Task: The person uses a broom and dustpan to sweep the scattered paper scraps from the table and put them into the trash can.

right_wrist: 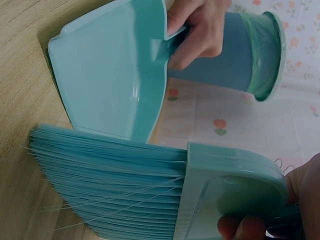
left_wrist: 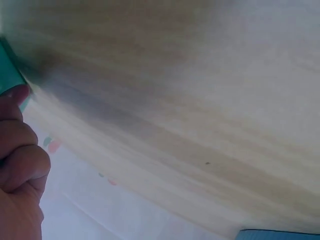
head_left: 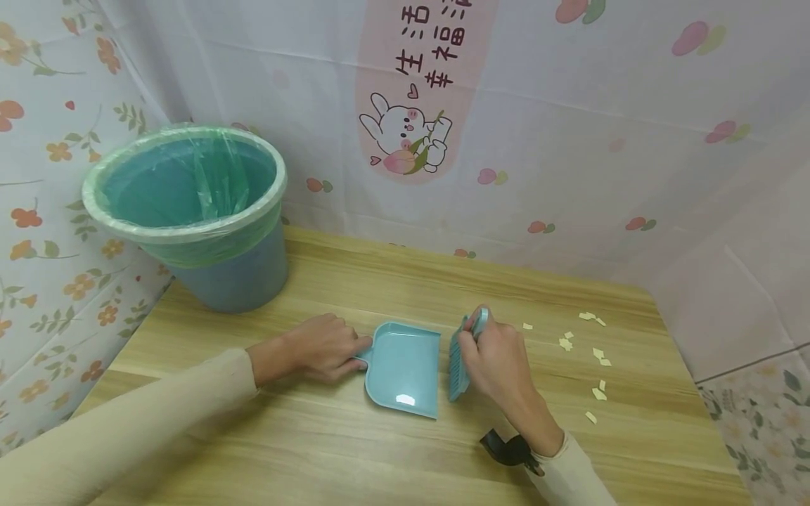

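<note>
A light blue dustpan (head_left: 405, 369) lies on the wooden table, its wide mouth facing right. My left hand (head_left: 325, 348) grips its short handle from the left side. Just right of the mouth, my right hand (head_left: 500, 358) holds a matching blue hand brush (right_wrist: 230, 190) by its handle, bristles (right_wrist: 110, 180) pointing down at the table. A small gap shows between brush and dustpan in the head view. Scattered farther right are several pale yellow paper scraps (head_left: 565, 344). In the left wrist view only a corner of the dustpan (left_wrist: 9, 70) shows beside the curled fingers.
A blue bin (head_left: 237, 281) lined with a green bag stands at the table's back left. Behind the table (head_left: 354, 281) hangs a white printed curtain (head_left: 557, 140). A black strap (head_left: 506, 450) lies at my right wrist.
</note>
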The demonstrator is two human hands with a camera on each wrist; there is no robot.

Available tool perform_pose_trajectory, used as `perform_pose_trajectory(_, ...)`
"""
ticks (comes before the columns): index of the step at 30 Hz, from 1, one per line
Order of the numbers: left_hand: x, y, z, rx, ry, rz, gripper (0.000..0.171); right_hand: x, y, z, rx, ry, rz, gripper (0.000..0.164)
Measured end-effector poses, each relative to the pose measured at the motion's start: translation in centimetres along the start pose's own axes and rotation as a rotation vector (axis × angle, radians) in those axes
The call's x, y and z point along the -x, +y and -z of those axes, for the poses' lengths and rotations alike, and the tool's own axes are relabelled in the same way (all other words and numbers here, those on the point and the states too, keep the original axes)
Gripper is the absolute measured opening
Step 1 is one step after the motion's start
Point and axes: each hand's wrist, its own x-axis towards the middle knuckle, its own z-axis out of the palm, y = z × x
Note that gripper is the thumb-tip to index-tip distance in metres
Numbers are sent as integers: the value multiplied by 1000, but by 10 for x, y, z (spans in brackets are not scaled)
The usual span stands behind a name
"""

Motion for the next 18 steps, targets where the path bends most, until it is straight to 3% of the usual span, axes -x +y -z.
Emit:
perform_pose_trajectory(11, -4, 2, 5, -15, -72, 33, 26, 3, 1, 5, -11, 21, 28, 10)
perform_pose_trajectory(18, -5, 2, 6, -5, -73, 29, 26, 8, 16, 33, 45, 83, 45, 14)
